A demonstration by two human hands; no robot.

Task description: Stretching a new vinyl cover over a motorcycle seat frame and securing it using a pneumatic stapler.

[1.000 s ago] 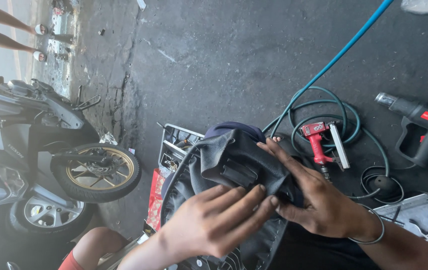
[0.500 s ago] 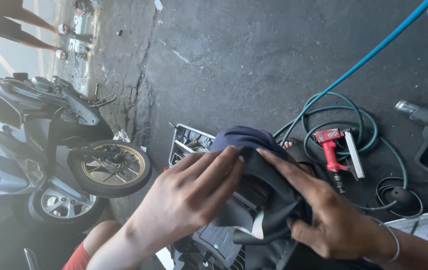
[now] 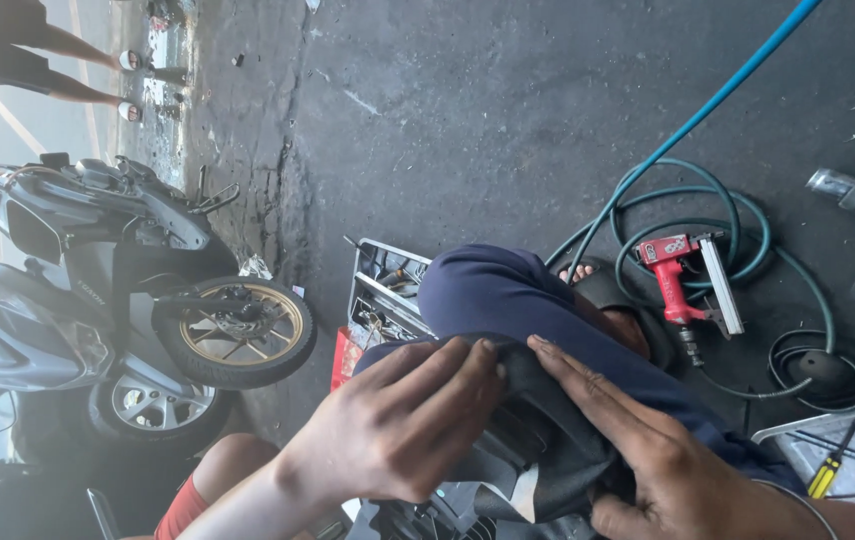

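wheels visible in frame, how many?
2. The gold-spoked wheel is on the dark scooter at left; the silver wheel is on the grey scooter below it. Others may be hidden past the left edge.

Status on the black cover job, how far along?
Done: the black cover is already draped over the part on the person's lap. In hand: left hand and right hand lie flat on it, pressing it down. Probably left: fastening. The red air stapler lies untouched on the ground beside its green hose, and a cover edge hangs loose under the hands.
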